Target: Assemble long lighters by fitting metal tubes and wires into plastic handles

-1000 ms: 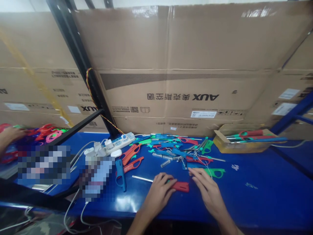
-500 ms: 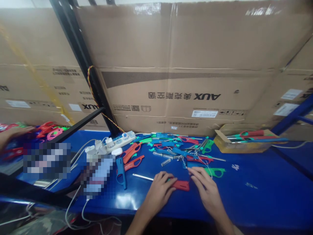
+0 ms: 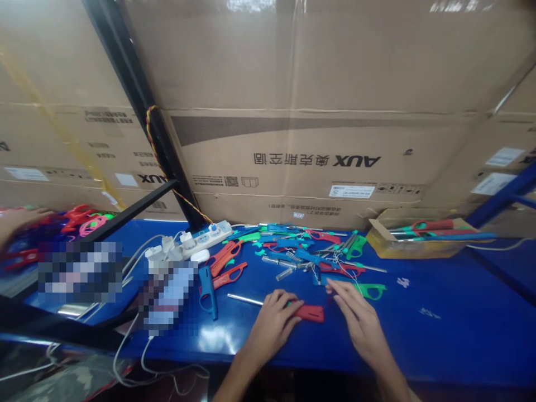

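Two hands near one lighter: your left hand [image 3: 278,318] is curled over the red stick lighter [image 3: 309,313], gripping it against the blue bench [image 3: 460,329], metal tube [image 3: 245,299] poking out left. Your right hand [image 3: 357,312] hovers just right of it, fingers bent; can't tell if they're pinching anything. I'd press the handle flat so it won't roll, and watch your right knuckles around that green handle [image 3: 372,291] on the far side.
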{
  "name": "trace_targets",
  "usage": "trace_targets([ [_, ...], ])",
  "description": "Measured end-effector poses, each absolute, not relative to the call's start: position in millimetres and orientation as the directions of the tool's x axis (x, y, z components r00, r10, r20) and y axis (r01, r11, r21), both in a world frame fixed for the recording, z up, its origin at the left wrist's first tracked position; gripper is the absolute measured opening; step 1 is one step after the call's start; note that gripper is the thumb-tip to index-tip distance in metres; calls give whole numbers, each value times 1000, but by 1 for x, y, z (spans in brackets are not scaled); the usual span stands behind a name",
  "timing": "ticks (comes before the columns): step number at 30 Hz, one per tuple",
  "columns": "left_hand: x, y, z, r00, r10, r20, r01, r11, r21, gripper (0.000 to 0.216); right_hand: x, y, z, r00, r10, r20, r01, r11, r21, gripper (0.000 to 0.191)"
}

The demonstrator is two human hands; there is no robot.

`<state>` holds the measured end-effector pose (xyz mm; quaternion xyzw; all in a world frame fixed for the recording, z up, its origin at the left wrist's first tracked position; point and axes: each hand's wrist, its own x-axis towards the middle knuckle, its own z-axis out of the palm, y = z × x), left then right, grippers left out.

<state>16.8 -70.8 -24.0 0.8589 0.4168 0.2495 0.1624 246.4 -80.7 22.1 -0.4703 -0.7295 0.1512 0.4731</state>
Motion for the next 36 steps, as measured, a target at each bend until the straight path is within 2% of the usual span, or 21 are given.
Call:
trace_targets([
  [4, 17, -71, -25, 526, 794, 306, 636, -606, 478, 32, 250, -85, 23, -159, 838, 522, 518, 521, -678, 36],
  [11, 17, -71, -24, 524, 802, 287, 635, -592, 495, 33, 251, -82, 22, 20, 815, 579, 580, 462, -671, 21],
  [19, 17, -72, -23, 521, 802, 290, 635, -592, 496, 31, 245, -87, 20, -181, 850, 494, 524, 509, -683, 39],
  [25, 17, -71, -26, 526, 801, 287, 629, -593, 503, 31, 247, -83, 20, -57, 837, 544, 574, 473, -668, 21],
  [28, 17, -70, -26, 529, 798, 289, 625, -597, 503, 31, 248, -81, 20, -33, 822, 569, 608, 468, -641, 17],
  [32, 17, -71, -24, 524, 801, 289, 639, -594, 489, 31, 246, -85, 21, -70, 805, 589, 643, 488, -590, 21],
  [36, 16, -71, -23, 526, 805, 274, 640, -587, 496, 32, 248, -91, 22, -183, 825, 535, 623, 518, -586, 35],
])
